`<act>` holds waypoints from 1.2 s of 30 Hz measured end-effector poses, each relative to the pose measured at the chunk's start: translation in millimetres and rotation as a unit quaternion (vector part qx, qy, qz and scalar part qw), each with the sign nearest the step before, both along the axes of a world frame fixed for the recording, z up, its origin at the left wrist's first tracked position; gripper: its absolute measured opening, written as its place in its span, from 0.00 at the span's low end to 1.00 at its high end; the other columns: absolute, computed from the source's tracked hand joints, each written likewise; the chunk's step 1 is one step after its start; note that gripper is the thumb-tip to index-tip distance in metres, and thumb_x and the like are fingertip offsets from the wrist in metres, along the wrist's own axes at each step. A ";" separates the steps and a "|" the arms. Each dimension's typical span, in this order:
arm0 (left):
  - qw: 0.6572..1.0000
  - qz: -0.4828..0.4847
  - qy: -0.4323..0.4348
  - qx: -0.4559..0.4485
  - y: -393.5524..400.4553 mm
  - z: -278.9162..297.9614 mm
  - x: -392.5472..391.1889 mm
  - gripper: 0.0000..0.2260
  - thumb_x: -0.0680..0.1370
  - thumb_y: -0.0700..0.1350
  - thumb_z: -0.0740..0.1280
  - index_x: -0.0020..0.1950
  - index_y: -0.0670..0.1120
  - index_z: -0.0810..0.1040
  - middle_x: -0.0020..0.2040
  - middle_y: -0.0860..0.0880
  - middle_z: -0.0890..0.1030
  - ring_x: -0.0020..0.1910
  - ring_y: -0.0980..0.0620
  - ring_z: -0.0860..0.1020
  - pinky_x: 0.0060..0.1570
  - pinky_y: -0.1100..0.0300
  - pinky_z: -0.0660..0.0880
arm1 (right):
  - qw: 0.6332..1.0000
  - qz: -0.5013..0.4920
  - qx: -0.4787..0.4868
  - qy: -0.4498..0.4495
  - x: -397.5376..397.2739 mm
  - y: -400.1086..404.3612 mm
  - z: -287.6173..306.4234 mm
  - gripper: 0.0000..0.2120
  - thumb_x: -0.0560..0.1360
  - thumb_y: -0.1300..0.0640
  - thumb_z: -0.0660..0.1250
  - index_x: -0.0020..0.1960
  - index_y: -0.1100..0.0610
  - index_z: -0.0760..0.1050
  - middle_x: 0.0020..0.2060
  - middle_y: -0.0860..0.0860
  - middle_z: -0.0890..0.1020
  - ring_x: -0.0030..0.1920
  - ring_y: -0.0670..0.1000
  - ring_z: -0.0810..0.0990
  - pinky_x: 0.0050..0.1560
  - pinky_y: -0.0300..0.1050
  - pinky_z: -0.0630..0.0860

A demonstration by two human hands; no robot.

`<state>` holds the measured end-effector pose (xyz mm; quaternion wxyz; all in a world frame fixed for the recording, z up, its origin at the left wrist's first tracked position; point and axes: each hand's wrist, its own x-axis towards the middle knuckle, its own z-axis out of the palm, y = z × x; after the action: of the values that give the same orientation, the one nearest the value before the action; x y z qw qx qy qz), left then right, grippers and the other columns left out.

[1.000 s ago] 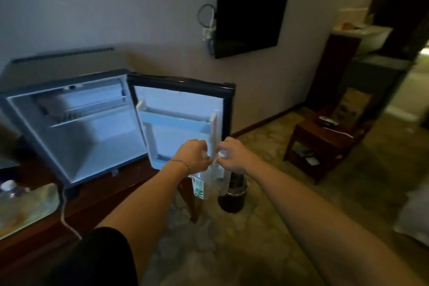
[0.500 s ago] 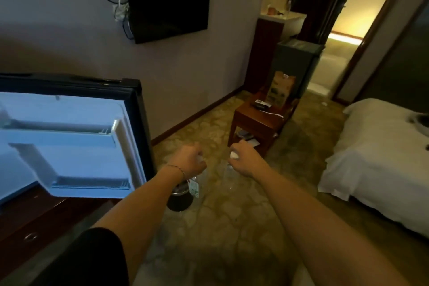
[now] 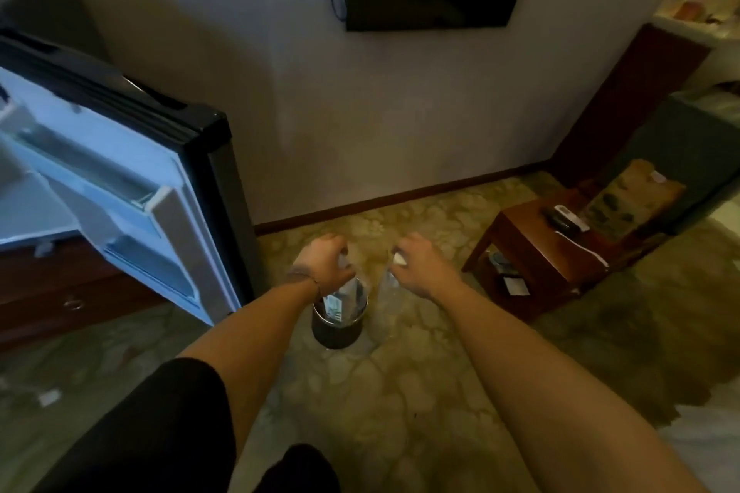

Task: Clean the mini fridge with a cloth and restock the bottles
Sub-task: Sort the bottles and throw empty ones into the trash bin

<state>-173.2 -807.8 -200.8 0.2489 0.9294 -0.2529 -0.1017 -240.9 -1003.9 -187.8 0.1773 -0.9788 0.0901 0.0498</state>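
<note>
Head: labelled bottle (image 3: 340, 302) over bin (image 3: 338, 332)

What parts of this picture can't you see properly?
- Fridge, head view: the left edge cuts off its inside; only the door shows.
- Left bottle: the left hand hides its cap.
- Right bottle: clear and blurred under the right hand; contents unclear.
- Bin: the left bottle blocks its inside.

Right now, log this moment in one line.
left hand: grips labelled bottle over bin | right hand: grips clear bottle | fridge door: open
</note>
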 end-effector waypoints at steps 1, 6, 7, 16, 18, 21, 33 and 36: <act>1.000 0.013 -0.001 0.001 -5.5 -3.4 11.8 0.14 0.76 0.52 0.70 0.59 0.48 0.75 0.56 0.49 0.76 0.51 0.51 0.73 0.48 0.60 0.71 | 1.000 0.014 0.004 -0.001 16.2 -4.3 -3.5 0.16 0.79 0.53 0.67 0.65 0.58 0.76 0.62 0.55 0.72 0.60 0.56 0.74 0.52 0.42 0.68; 0.998 0.054 -0.003 0.008 -38.2 -31.4 76.2 0.16 0.75 0.53 0.71 0.59 0.46 0.77 0.58 0.47 0.77 0.55 0.48 0.76 0.55 0.55 0.75 | 0.997 0.077 0.016 0.005 102.5 -25.8 -33.9 0.15 0.79 0.53 0.67 0.63 0.59 0.76 0.61 0.57 0.73 0.60 0.59 0.74 0.54 0.48 0.72; 0.998 0.066 0.004 0.005 -45.3 -39.6 88.7 0.16 0.75 0.52 0.71 0.59 0.46 0.77 0.58 0.47 0.77 0.55 0.47 0.76 0.56 0.54 0.74 | 0.996 0.087 0.014 0.011 118.7 -31.3 -39.7 0.14 0.79 0.54 0.67 0.62 0.59 0.76 0.61 0.57 0.73 0.58 0.59 0.75 0.53 0.49 0.73; 0.982 0.170 0.083 0.002 -94.5 -111.5 148.3 0.18 0.76 0.51 0.71 0.63 0.46 0.76 0.62 0.47 0.75 0.59 0.46 0.75 0.59 0.52 0.74 | 0.984 0.169 -0.005 0.050 219.5 -73.7 -111.6 0.13 0.79 0.53 0.66 0.62 0.57 0.75 0.59 0.55 0.72 0.55 0.58 0.76 0.52 0.50 0.76; 0.974 0.202 0.102 0.004 -106.3 -140.0 167.1 0.18 0.76 0.51 0.70 0.64 0.46 0.76 0.62 0.47 0.75 0.59 0.47 0.75 0.59 0.52 0.74 | 0.981 0.185 -0.001 0.065 248.2 -81.1 -145.5 0.14 0.80 0.52 0.65 0.63 0.56 0.75 0.60 0.55 0.72 0.56 0.57 0.76 0.53 0.50 0.76; 0.959 0.255 0.122 0.004 -119.6 -197.5 199.1 0.18 0.76 0.50 0.70 0.64 0.46 0.76 0.62 0.46 0.76 0.58 0.47 0.76 0.58 0.54 0.74 | 0.973 0.215 0.017 0.080 290.7 -87.1 -207.7 0.15 0.80 0.52 0.64 0.64 0.58 0.75 0.61 0.55 0.72 0.59 0.58 0.76 0.56 0.53 0.77; 0.930 0.318 0.183 0.035 -141.1 -500.8 245.1 0.11 0.75 0.46 0.69 0.56 0.45 0.78 0.53 0.43 0.80 0.53 0.44 0.78 0.44 0.59 0.70 | 0.955 0.266 0.043 0.125 344.3 -98.3 -547.0 0.13 0.78 0.57 0.65 0.61 0.60 0.74 0.61 0.57 0.71 0.59 0.58 0.74 0.59 0.50 0.74; 0.928 0.315 0.194 0.052 -140.2 -556.1 248.9 0.12 0.76 0.47 0.69 0.58 0.45 0.77 0.56 0.43 0.79 0.54 0.43 0.78 0.47 0.56 0.73 | 0.953 0.262 0.045 0.146 349.7 -87.1 -600.3 0.13 0.79 0.54 0.64 0.61 0.57 0.75 0.65 0.57 0.71 0.60 0.58 0.76 0.61 0.52 0.75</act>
<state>75.6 -948.0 -756.9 0.2637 0.9349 0.1114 -0.2098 108.9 -1091.0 -788.1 0.1863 -0.9411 -0.1474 0.2407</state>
